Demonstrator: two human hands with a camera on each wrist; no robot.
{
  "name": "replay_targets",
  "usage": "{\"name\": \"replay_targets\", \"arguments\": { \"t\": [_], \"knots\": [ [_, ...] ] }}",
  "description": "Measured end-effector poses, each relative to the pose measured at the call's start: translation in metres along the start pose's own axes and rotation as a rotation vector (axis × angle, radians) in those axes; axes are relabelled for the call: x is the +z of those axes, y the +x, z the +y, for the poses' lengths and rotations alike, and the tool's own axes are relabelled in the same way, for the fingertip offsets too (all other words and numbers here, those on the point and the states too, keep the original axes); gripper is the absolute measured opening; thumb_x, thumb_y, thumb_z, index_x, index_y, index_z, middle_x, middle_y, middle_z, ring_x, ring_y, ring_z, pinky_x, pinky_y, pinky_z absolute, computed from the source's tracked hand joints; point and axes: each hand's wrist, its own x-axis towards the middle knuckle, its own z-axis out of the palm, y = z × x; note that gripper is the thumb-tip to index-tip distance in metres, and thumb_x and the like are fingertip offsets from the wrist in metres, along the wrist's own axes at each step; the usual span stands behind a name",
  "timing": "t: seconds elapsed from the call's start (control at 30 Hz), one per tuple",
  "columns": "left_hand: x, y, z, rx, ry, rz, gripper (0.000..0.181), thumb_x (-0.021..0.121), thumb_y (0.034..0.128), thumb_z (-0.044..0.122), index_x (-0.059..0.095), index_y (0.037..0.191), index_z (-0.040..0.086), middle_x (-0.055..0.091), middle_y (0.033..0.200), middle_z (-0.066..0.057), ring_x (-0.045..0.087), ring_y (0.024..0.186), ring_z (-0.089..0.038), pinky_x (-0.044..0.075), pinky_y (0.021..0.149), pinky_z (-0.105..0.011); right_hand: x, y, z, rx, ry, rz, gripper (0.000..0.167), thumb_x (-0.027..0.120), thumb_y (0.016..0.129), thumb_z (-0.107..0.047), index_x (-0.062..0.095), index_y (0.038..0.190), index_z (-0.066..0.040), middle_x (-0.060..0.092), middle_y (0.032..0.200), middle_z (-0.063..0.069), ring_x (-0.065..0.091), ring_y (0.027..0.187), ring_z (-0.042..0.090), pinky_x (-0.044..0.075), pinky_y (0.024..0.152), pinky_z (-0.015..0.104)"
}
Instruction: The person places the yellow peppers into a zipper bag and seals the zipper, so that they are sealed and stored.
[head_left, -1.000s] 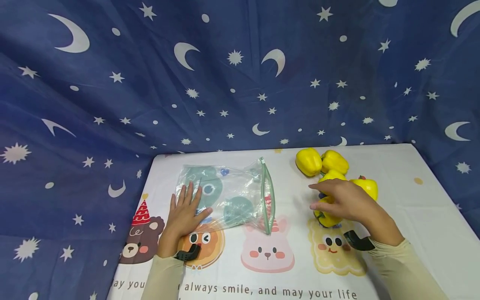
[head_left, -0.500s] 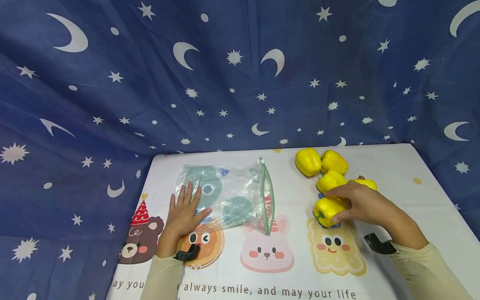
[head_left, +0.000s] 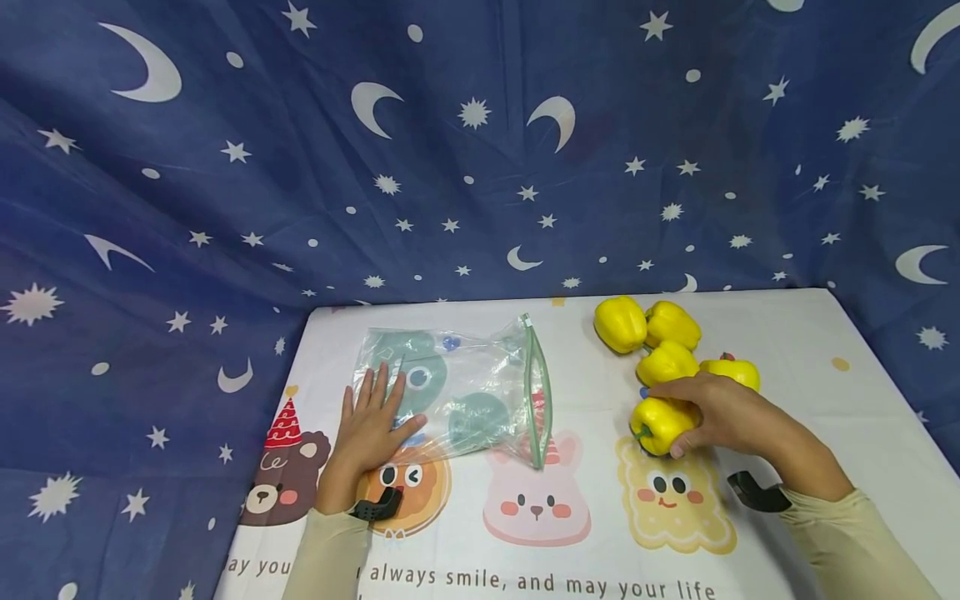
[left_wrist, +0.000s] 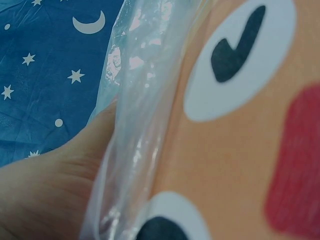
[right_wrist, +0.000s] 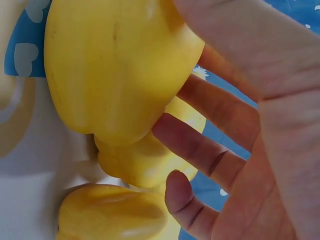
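Note:
A clear bag (head_left: pixel 480 375) with a green zip edge lies flat, its zip end to the right. My left hand (head_left: pixel 371 425) rests on its left part with the fingers spread; in the left wrist view, the bag's film (left_wrist: pixel 140 100) runs beside that hand (left_wrist: pixel 55 185). At the right, my right hand (head_left: pixel 727 417) curls its thumb and fingers round the nearest yellow bell pepper (head_left: pixel 660 423), whose green stem faces left. The right wrist view has this pepper (right_wrist: pixel 115 60) large between the thumb and fingers of the hand (right_wrist: pixel 250 165).
Behind the gripped pepper are more yellow peppers: one in the middle (head_left: pixel 667 364), two at the back (head_left: pixel 620 324) (head_left: pixel 672 324), and one to the right (head_left: pixel 735 372). A white printed cloth (head_left: pixel 450 567) covers the table; a blue starry curtain (head_left: pixel 450 150) hangs behind.
From above the peppers, my right hand has moved down and to the right and now grips the nearest one. My left hand and the bag have stayed in place.

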Motion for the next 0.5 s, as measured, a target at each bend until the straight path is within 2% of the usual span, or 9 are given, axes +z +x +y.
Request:
{"name": "replay_targets", "arguments": {
  "t": [0.2,0.37,0.5],
  "knots": [
    [-0.001,0.000,0.002,-0.001,0.000,-0.004,0.092,0.046,0.0959,0.072,0.019,0.165,0.018,-0.001,0.173,-0.013,-0.004,0.160,-0.039,-0.002,0.123,-0.069,0.003,0.000,-0.001,-0.004,0.001,0.011,0.083,0.092,0.063,-0.051,0.069,0.133,-0.013,0.071,0.129,0.006,0.066,0.117,0.030,0.054,0.097,0.052],
    [-0.001,0.000,0.002,-0.009,0.003,-0.012,0.092,0.045,0.0961,0.073,0.018,0.165,0.019,-0.002,0.173,-0.012,-0.005,0.160,-0.038,-0.003,0.123,-0.069,0.006,0.005,-0.006,-0.003,-0.059,0.022,0.088,0.088,0.062,-0.064,0.069,0.131,-0.013,0.070,0.116,0.001,0.064,0.099,0.018,0.055,0.086,0.043],
    [0.000,0.001,0.001,-0.010,0.012,-0.011,0.092,0.045,0.0959,0.073,0.018,0.165,0.018,-0.001,0.173,-0.012,-0.005,0.160,-0.038,-0.002,0.123,-0.069,0.011,0.009,-0.011,0.028,-0.099,0.035,0.087,0.086,0.060,-0.070,0.072,0.125,-0.015,0.067,0.108,0.000,0.057,0.087,0.011,0.051,0.078,0.036]
  ]
}}
